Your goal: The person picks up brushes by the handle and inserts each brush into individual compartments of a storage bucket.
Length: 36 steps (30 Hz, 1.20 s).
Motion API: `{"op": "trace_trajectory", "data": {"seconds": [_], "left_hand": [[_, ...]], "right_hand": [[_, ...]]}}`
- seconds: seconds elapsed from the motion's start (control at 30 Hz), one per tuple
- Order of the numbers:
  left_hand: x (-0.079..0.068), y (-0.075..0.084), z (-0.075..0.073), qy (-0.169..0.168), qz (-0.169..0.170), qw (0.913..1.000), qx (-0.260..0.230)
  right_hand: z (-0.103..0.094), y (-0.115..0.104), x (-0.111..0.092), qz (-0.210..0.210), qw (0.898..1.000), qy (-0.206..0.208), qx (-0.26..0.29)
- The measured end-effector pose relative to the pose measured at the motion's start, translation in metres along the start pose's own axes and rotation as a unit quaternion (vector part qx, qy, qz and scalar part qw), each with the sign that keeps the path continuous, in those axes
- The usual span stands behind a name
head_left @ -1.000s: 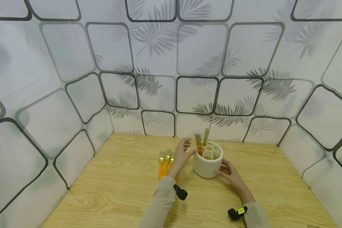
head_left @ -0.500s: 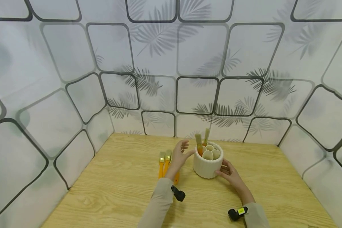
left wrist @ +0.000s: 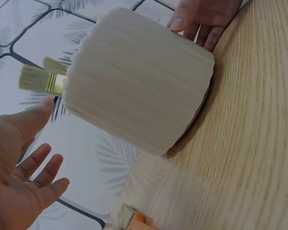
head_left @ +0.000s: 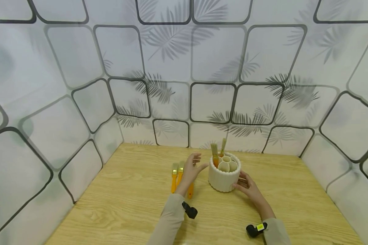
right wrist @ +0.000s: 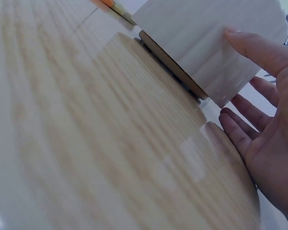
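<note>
A white ribbed brush holder (head_left: 222, 180) with round compartments stands upright on the wooden table. Two paintbrushes (head_left: 215, 156) sit bristles-up in its left and back compartments. To the holder's left is my left hand (head_left: 190, 173), its fingers spread and holding nothing; in the left wrist view the thumb lies near the brush ferrule, and touch cannot be told. My right hand (head_left: 248, 189) rests on the holder's lower right side. In the right wrist view its thumb touches the wall (right wrist: 197, 43), and the loosely extended fingers lie along the edge.
Several orange-handled paintbrushes (head_left: 174, 180) lie on the table (head_left: 125, 204), partly hidden behind my left hand and forearm. Patterned white walls (head_left: 168, 102) enclose the table at the back and both sides.
My left hand has drawn back to the left, away from the brush in the holder's left compartment. The holder and my right hand have stayed in place.
</note>
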<state>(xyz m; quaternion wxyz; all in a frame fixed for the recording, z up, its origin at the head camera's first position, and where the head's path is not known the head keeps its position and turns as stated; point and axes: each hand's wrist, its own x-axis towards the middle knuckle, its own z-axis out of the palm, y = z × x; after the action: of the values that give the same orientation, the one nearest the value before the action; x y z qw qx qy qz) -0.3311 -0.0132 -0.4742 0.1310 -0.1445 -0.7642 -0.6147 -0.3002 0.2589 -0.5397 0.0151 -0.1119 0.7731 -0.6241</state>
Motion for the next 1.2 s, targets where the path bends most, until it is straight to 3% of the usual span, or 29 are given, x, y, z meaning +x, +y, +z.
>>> {"op": "trace_trajectory", "data": {"seconds": [0.3, 0.7, 1.2], "left_hand": [[-0.005, 0.001, -0.008, -0.002, 0.009, 0.9999, -0.011], [-0.010, -0.006, -0.015, -0.011, -0.024, 0.9996, -0.010], [-0.017, -0.011, -0.023, -0.012, 0.007, 0.9999, -0.003]], "right_hand": [[0.001, 0.000, 0.000, -0.005, 1.000, 0.005, 0.000], [0.000, 0.000, 0.000, -0.002, 1.000, 0.010, -0.016], [0.000, 0.003, 0.000, -0.011, 1.000, 0.013, -0.016]]}}
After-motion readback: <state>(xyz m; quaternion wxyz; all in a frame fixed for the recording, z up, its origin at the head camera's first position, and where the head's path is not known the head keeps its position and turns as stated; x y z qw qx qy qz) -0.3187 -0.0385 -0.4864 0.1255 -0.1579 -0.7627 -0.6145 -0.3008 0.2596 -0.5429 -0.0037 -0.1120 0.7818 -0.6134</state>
